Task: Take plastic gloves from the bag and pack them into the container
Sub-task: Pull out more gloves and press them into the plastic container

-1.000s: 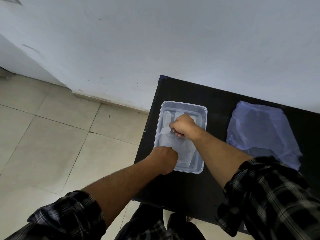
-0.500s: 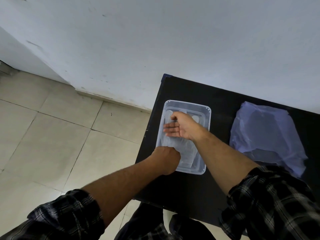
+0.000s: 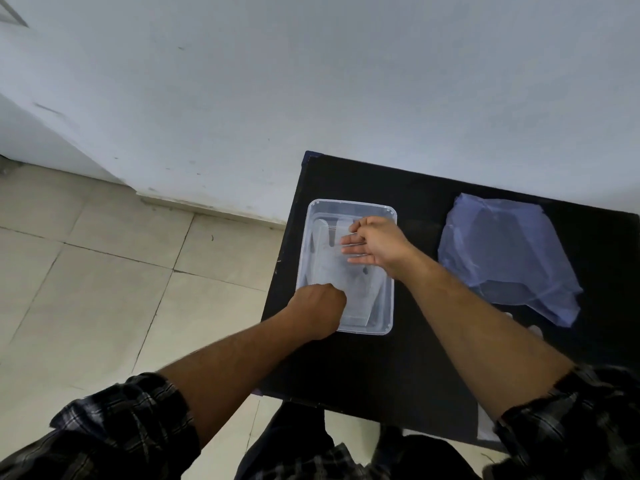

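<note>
A clear rectangular plastic container (image 3: 349, 204) sits on the left part of a black table (image 3: 398, 368). Thin see-through plastic gloves (image 3: 356, 289) lie flat inside it. My left hand (image 3: 317, 311) is a closed fist at the container's near left corner, pressing on the glove's edge there. Over the far half of the container my right hand (image 3: 375, 245) is spread flat with its fingers extended leftward on the gloves. A crumpled bluish plastic bag (image 3: 505, 258) lies on the table to the right, apart from both hands.
The table stands against a white wall (image 3: 346, 81). Left of it is a beige tiled floor (image 3: 104, 278). Small white scraps (image 3: 535, 329) lie near the bag's front edge. My plaid sleeves fill the bottom corners.
My right hand has gone from a closed pinch to a flat, spread hand and slid toward the container's far end. The left fist has stayed at the near left corner.
</note>
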